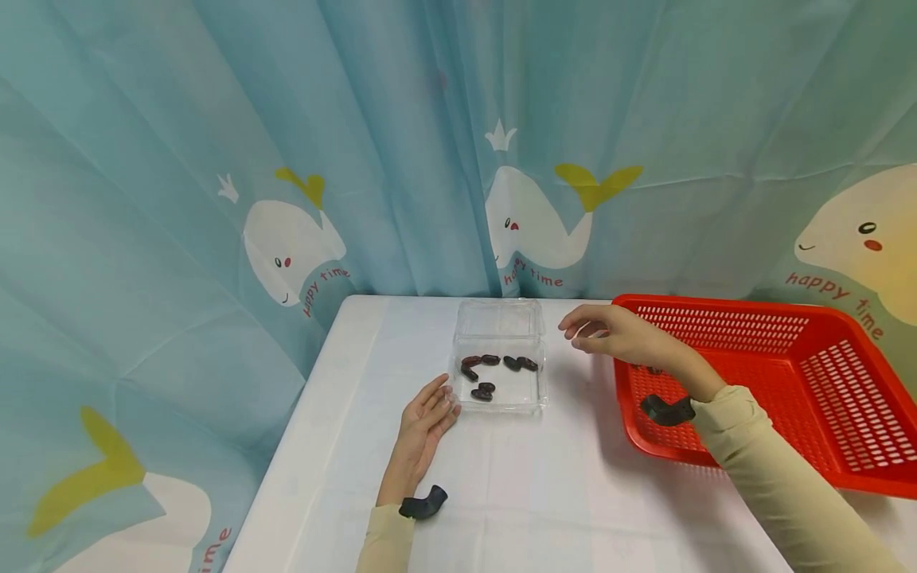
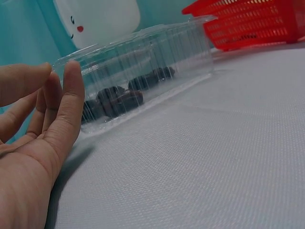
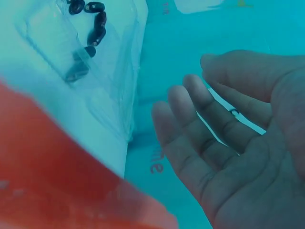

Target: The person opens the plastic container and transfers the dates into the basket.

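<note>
A clear plastic clamshell box [image 1: 536, 398] lies with its lid [image 1: 499, 318] folded back, and several dark brown dates [image 1: 491, 360] are spread over its base. At the box's front left corner is my left hand [image 1: 424, 426], fingers extended; in the left wrist view its fingertips [image 2: 73, 71] are right at the clear side wall. My right hand [image 1: 619, 330] hovers between the box and the red basket [image 1: 716, 465], over the basket's left rim. In the right wrist view its palm shows with nothing in it, the fingers [image 3: 181, 105] loosely bent.
Dark pieces [image 1: 653, 370] lie in the basket, partly hidden by my right forearm. The basket's high rim stands on the right of the white-covered table [image 1: 344, 446]. A blue curtain [image 1: 401, 159] with whale prints hangs along the back and left.
</note>
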Tool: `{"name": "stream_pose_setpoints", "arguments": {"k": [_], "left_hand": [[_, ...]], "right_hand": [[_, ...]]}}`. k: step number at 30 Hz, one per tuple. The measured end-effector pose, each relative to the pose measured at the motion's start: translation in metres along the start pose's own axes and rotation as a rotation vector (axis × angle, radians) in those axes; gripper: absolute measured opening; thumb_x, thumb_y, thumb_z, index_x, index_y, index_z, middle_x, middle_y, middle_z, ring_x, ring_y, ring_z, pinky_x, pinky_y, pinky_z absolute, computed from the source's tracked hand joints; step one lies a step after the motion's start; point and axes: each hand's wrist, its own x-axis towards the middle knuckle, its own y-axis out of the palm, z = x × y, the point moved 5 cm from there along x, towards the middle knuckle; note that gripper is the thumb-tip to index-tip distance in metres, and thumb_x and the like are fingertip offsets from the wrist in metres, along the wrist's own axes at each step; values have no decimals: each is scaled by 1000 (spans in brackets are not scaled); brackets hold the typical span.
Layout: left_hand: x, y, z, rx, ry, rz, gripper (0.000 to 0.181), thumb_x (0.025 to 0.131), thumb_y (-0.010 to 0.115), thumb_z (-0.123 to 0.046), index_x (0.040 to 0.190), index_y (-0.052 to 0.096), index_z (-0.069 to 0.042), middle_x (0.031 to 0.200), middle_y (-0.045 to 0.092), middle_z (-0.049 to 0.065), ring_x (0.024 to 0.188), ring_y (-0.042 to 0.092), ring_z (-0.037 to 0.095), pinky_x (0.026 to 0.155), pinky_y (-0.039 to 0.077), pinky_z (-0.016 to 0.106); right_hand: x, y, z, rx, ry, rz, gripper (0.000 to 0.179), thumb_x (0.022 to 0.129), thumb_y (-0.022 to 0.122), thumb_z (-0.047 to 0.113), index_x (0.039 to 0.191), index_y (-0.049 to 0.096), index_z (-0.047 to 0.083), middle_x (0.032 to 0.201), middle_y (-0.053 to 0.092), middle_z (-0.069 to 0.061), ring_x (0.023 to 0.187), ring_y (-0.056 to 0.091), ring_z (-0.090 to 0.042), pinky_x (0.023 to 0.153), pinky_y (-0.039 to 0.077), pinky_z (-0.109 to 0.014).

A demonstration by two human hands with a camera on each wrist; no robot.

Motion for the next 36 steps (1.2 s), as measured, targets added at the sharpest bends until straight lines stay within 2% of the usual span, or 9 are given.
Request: {"name": "stream_pose_setpoints", "arguments": {"k": [6, 10, 18, 25, 28, 32, 36], "left_hand": [[-1, 1, -1, -6, 0, -2, 56, 105, 57, 0, 158, 40, -3, 133, 51, 4, 122, 56, 12, 108, 57, 28], [-1, 2, -1, -7, 3, 2, 56, 105, 56, 0, 158, 39, -3, 132, 51, 4, 121, 56, 12, 107, 57, 28], [-1, 3, -2, -31, -9, -8, 56, 104, 57, 1, 158, 40, -2, 134, 51, 6, 120, 56, 12, 106, 58, 28], [0, 3, -2, -27, -13, -15, 58, 103, 59, 1, 158, 40, -2, 132, 51, 6, 119, 56, 12, 106, 58, 28], [-1, 2, -2, -19, -14, -17, 58, 103, 59, 0, 158, 39, -1, 132, 51, 5, 120, 55, 13, 106, 58, 27], [-1, 2, -1, -33, -14, -12, 58, 104, 58, 0, 158, 38, -1, 131, 52, 4, 119, 56, 12, 106, 57, 27], [-1, 2, -1, -27, -18, -3, 58, 104, 58, 0, 159, 37, -1, 130, 51, 3, 118, 55, 12, 107, 57, 28]], "right_hand": [[16, 20, 7, -56, -40, 43, 24, 99, 68, 8, 123, 70, 11, 113, 71, -5, 106, 68, -21, 96, 62, -40], [26, 37, 13, -60, -49, 78, 25, 98, 67, 5, 123, 68, 8, 113, 71, -10, 107, 68, -24, 95, 63, -44], [45, 74, 21, -49, -64, 119, 23, 98, 68, 7, 121, 69, 7, 113, 71, -15, 104, 67, -19, 95, 62, -40], [57, 100, 27, -43, -73, 151, 26, 98, 67, 5, 123, 68, -2, 115, 72, -18, 100, 69, -21, 92, 62, -35], [63, 111, 28, -61, -88, 161, 27, 97, 67, 6, 122, 68, -3, 115, 72, -17, 101, 70, -22, 93, 63, -36], [70, 126, 26, -57, -50, 153, 29, 95, 70, 8, 122, 68, -3, 118, 72, -18, 104, 72, -27, 92, 63, -38], [74, 138, 22, -53, 33, 111, 29, 92, 74, 7, 120, 70, -3, 119, 73, -19, 106, 72, -32, 92, 63, -40]]}}
